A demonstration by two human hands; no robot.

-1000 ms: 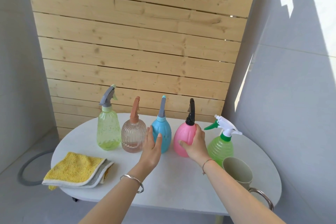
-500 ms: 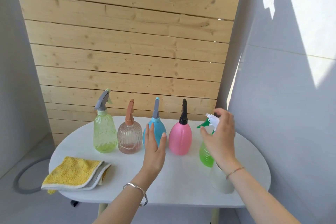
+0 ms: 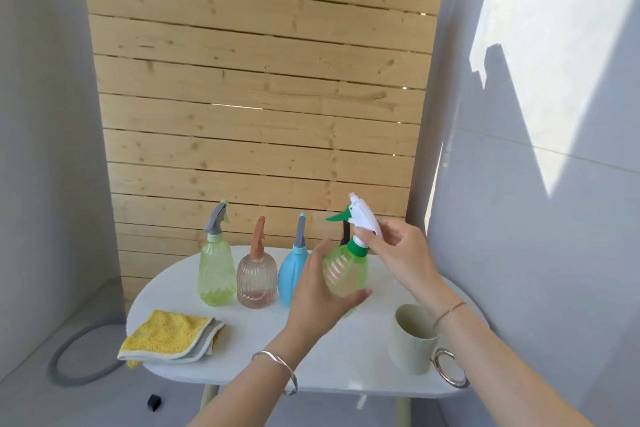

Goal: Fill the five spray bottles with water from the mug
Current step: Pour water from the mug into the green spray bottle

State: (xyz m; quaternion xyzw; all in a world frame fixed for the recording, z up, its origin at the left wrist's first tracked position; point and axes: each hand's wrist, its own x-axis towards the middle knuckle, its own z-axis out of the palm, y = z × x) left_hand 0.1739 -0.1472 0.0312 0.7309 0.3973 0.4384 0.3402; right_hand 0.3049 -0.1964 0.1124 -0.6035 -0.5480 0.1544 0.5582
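- The left hand [image 3: 318, 302] cupped the body of the green bottle [image 3: 346, 274], thumb curled under its lower right side and the other fingers wrapped behind it.
- The right hand [image 3: 401, 253] gripped the white spray head [image 3: 363, 218] of that bottle, with its fingers closed round the head just above the green collar.
- The green bottle was held nearly upright, off the table [image 3: 346, 367] and over its middle, its green trigger pointing left.
- The mug [image 3: 412, 340] stood near the front right edge of the table, its metal ring handle turned to the right; whether it held water could not be told.
- Three bottles stood in a row toward the back edge: a yellow-green bottle [image 3: 216, 274] with a grey head, a clear ribbed bottle [image 3: 257, 281] with an orange head just beside it, then a blue bottle [image 3: 292, 274].
- Behind the hands only a sliver of a black spray head [image 3: 344, 236] showed; its bottle was hidden.
- A folded yellow cloth [image 3: 169, 334] lay at the front left edge.
- A grey hose [image 3: 69, 367] curved on the floor left of the table.
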